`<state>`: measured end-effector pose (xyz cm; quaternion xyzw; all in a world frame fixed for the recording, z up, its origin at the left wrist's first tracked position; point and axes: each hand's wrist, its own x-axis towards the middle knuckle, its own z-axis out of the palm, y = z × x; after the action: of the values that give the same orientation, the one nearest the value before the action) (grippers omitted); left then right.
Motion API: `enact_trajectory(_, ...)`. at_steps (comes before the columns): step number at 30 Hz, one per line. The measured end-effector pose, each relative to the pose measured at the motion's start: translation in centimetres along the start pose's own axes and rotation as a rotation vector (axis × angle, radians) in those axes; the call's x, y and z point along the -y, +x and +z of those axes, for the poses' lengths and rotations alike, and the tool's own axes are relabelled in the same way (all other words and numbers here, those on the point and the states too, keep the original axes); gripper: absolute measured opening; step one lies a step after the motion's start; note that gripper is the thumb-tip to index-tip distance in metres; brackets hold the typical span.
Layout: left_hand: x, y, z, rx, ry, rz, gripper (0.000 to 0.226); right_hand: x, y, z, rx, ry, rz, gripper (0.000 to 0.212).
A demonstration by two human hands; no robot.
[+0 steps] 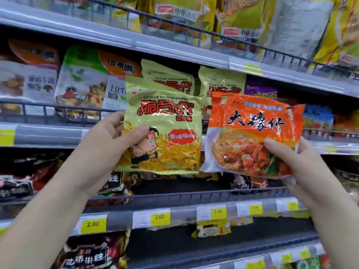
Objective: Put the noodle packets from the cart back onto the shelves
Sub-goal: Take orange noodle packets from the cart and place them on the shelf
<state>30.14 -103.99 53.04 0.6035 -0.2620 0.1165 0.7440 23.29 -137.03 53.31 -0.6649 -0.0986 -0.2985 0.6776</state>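
- Two packets up before the shelves.
- Left hand (pixel 108 140) pinches the yellow crinkled plastic noodle packet (pixel 163 131) by its left edge.
- Right hand (pixel 299 164) pinches the orange glossy noodle packet (pixel 252 133) at its lower right corner.
- Packets' inner edges nearly touch.
- Bare gap on the grey wire-railed shelf (pixel 174 197) below them.

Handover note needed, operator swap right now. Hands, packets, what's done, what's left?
Left hand: grips the yellow Crispy commander packet by its left edge, raised in front of the shelf.
Right hand: grips the orange packet at its lower right corner.
Matching yellow packets stand on that shelf just behind the held one. No matching orange stock is clear; that area is blurred.
Done: neither held packet is shelved.
Left: shelve both. Cart not in view, so the remaining count is unknown.
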Motion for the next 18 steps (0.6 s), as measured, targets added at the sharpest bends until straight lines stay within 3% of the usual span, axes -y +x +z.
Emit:
enact_trajectory(5,-0.3,-0.2,2.7,-0.116,0.092,0.037,0.035,-1.7,3.7,-1.5,0.096,0.098,0.016,0.038)
enact_trajectory(14,-2.0,-0.5,5.4,-0.272,0.212,0.089,0.044,-1.9,6.8,-2.4,0.219,0.159,0.019,0.047)
enact_trajectory(18,-2.7,1.1,5.3,-0.305,0.185,0.095,0.038,-1.3,7.0,-2.5,0.223,0.223,0.036,0.042)
